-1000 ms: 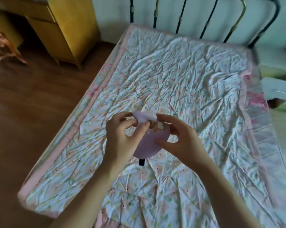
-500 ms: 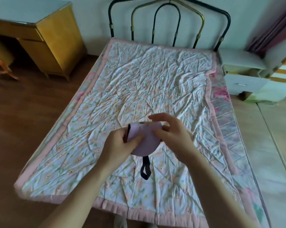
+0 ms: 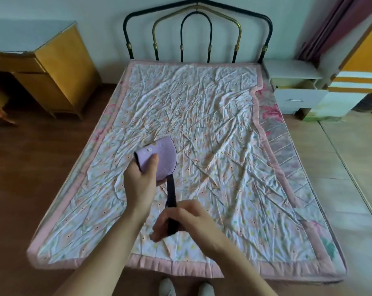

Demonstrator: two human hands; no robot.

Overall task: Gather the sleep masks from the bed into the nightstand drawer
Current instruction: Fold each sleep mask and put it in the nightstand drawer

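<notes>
I see the whole bed (image 3: 202, 116) now, where a moment ago my view sat lower and closer, and its quilt shows no other sleep mask anywhere beyond my fingers. The white nightstand (image 3: 296, 82) stands well past my fingers, up and to the right beside the headboard, its drawer (image 3: 299, 100) looking closed or nearly so. The lilac sleep mask (image 3: 161, 159), which both hands were folding together half a second ago, is now held by the left hand (image 3: 141, 184) alone, thumb clamped over its folded face, fingers hidden behind. The right hand (image 3: 180, 218) has dropped below it and is closed around the dark strap (image 3: 171, 192), which runs taut from the mask's lower edge down into those fingers. I judge I am tidying the strap before carrying the mask over; the drawer must be open first.
</notes>
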